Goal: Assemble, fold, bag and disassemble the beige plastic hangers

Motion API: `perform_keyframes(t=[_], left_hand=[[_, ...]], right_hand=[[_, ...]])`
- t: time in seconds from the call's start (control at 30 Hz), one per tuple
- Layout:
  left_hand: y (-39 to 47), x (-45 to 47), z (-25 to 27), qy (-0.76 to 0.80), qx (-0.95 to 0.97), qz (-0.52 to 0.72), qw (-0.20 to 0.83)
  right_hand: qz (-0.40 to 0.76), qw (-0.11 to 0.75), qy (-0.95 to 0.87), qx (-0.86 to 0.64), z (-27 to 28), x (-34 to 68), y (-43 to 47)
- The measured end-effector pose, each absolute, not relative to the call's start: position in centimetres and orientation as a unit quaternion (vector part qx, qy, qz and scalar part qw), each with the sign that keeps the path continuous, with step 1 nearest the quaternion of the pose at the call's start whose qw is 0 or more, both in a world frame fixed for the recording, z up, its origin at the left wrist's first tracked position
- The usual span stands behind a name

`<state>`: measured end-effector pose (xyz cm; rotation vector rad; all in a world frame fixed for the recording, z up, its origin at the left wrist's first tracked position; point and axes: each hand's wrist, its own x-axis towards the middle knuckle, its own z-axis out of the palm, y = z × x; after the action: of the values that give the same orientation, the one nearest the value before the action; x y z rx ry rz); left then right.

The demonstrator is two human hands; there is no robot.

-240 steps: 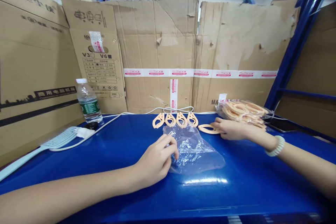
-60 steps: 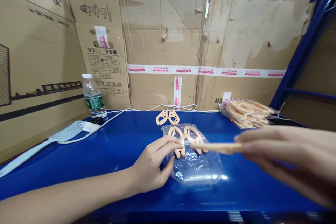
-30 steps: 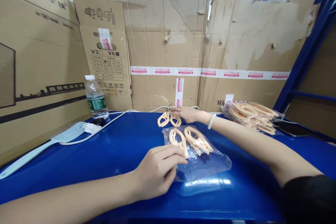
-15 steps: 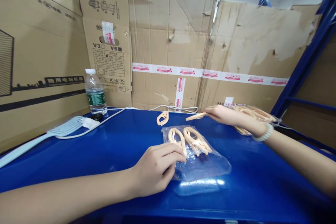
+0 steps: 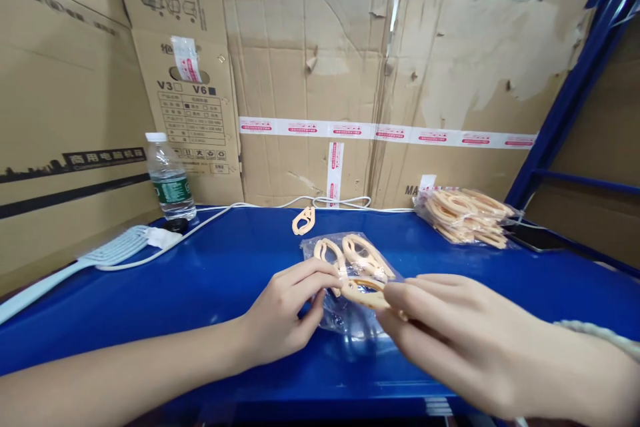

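Observation:
A clear plastic bag (image 5: 350,327) lies on the blue table, with beige folding hangers (image 5: 361,253) inside it. My left hand (image 5: 287,310) is closed in a pinch on the bag's left edge. My right hand (image 5: 465,333) grips another beige folding hanger (image 5: 367,293) between thumb and fingers. That hanger is held low over the bag, its left end close to my left fingertips; whether they touch it I cannot tell. Farther back, a single folded hanger (image 5: 303,221) lies loose on the table.
At the back right sits a plastic-wrapped pile of hangers (image 5: 465,213), with a dark phone (image 5: 533,237) beside it. To the left are a water bottle (image 5: 170,180) and a light-blue brush (image 5: 110,250). A white cable (image 5: 240,205) runs along the cardboard wall (image 5: 310,80).
My right hand has come from the pile at the back right to the bag, bringing the folding hanger with it. My left hand stays on the bag. The camera view has shifted slightly.

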<state>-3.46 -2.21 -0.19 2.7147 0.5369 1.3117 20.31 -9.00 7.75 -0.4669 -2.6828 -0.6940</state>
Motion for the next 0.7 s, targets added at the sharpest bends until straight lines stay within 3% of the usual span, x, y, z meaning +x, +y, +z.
perform_keyframes(t=[0.27,0.4,0.57,0.7], left_hand=[[-2.1,-3.5,-0.2,0.162,0.884,0.437,0.027],[-2.2,-3.6,-0.3,0.166,0.887,0.429,0.032],[-2.2,-3.6,-0.5,0.161,0.894,0.417,0.027],[-2.1,-3.7,-0.5,0.160,0.895,0.416,0.020]], right_hand=[[-0.323,0.137,-0.929,-0.122,2.5,17.8,-3.9],[-0.214,0.138,-0.959,-0.121,3.5,18.5,-4.5],[-0.148,0.234,-0.942,-0.192,6.6,18.7,0.1],[-0.120,0.118,-0.960,-0.223,6.3,16.9,9.3]])
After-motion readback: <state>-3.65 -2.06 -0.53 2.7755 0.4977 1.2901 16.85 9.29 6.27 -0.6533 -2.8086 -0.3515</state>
